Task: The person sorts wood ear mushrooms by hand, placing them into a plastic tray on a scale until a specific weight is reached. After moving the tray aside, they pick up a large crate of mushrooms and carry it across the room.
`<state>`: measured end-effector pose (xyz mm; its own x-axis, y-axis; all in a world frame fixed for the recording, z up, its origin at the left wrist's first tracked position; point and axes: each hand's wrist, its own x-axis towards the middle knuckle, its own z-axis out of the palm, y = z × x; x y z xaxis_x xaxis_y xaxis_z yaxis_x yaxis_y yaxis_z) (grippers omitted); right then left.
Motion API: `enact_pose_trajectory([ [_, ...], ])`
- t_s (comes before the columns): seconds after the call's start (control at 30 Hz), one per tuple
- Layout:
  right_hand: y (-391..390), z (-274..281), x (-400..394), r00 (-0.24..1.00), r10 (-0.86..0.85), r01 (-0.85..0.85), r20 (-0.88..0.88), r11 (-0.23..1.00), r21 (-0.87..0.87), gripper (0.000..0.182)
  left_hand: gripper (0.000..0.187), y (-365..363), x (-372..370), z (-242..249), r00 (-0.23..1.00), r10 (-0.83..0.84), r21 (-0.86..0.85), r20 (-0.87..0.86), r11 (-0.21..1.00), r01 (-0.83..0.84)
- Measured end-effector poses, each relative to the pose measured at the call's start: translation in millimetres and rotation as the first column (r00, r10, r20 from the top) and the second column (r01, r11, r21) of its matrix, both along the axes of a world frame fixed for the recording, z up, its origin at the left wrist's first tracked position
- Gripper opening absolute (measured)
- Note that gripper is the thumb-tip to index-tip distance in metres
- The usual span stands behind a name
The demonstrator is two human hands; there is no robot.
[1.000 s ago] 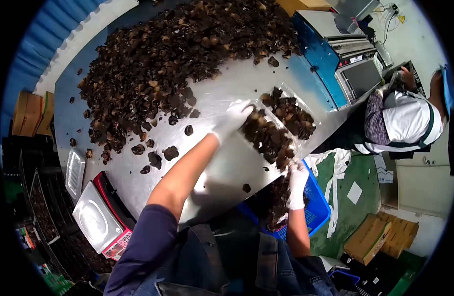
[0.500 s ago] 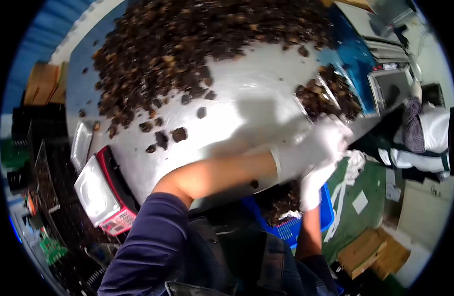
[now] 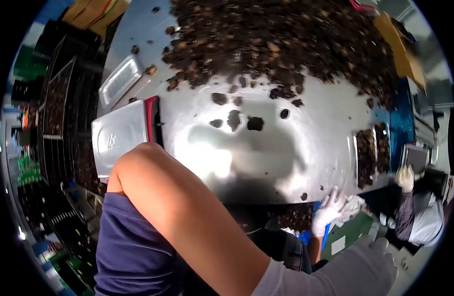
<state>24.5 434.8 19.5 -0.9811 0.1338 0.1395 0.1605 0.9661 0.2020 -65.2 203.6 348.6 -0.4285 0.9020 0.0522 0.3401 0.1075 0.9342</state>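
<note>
My left arm reaches across the front of the view, and its white-gloved hand (image 3: 362, 269) is at the lower right, below the table edge. Its fingers look loosely bent and partly apart, with nothing visible in them. My right hand (image 3: 329, 213), also in a white glove, is at the table's front edge with its fingers stretched out. Beside it hangs a crumpled white cloth or plastic (image 3: 353, 206). Under the edge, a blue basket (image 3: 325, 236) with dark brown pieces (image 3: 293, 217) is mostly hidden. Clear trays of dark brown pieces (image 3: 366, 155) stand just beyond my right hand.
A large heap of dark brown pieces (image 3: 281, 44) covers the back of the metal table (image 3: 321, 128). At the left are a red-and-white scale (image 3: 121, 135) and a clear tray (image 3: 119, 83). Another person's gloved hand (image 3: 405, 178) is at the right. Racks (image 3: 64, 108) stand far left.
The view has turned. My left hand has moved from beside the trays down to the lower right. My right hand has come up from beside the basket to the table edge.
</note>
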Motion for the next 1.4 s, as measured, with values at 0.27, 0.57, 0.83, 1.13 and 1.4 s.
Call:
enact_pose_trajectory([
  [0.27,-141.1,18.4,-147.6,0.849,0.420,-0.512,-0.321,0.806,-0.298,0.040,0.023,-205.7,-24.8,-71.3,0.878,0.434,-0.273,-0.202,0.836,-0.476],
  [0.57,-469.0,11.0,-311.6,0.488,0.851,-0.854,-0.192,0.420,-0.307,0.067,0.020,-557.9,-110.5,-292.7,0.418,0.481,-0.572,-0.771,-0.235,-0.786],
  [0.83,-433.5,-7.1,-344.3,0.521,0.850,-0.826,-0.077,0.479,-0.296,0.064,0.019,-578.7,-109.6,-287.6,0.594,0.533,-0.743,-0.602,-0.103,-0.661],
  [1.13,-300.8,31.7,-284.3,0.704,0.706,-0.701,0.077,0.708,-0.083,0.072,0.018,-586.1,-99.6,-284.2,0.566,0.565,-0.668,-0.600,0.036,-0.744],
  [1.4,-568.6,-2.3,-304.1,0.355,0.914,-0.850,-0.196,0.229,-0.474,0.057,0.013,-584.7,-97.2,-298.0,0.579,0.423,-0.646,-0.698,-0.022,-0.763],
])
